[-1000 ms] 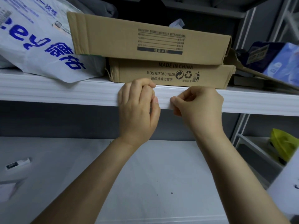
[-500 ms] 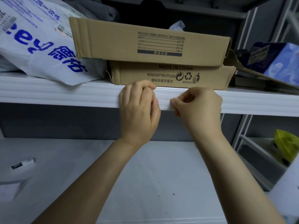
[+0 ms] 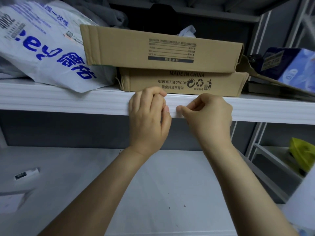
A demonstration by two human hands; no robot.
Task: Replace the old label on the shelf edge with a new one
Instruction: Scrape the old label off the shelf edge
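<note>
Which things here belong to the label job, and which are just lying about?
In the job: left hand, right hand, shelf edge; the label itself cannot be made out.
Lying about: cardboard boxes, printed bag, blue pack, yellow item.

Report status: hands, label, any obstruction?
Left hand curled against shelf edge; right hand pinching at it. Label not distinguishable from white edge. Cardboard boxes sit just above; nothing between hands and edge.

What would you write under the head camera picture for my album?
The left hand and right hand, fingers curled, sit side by side on the white shelf edge below two stacked cardboard boxes.
</note>
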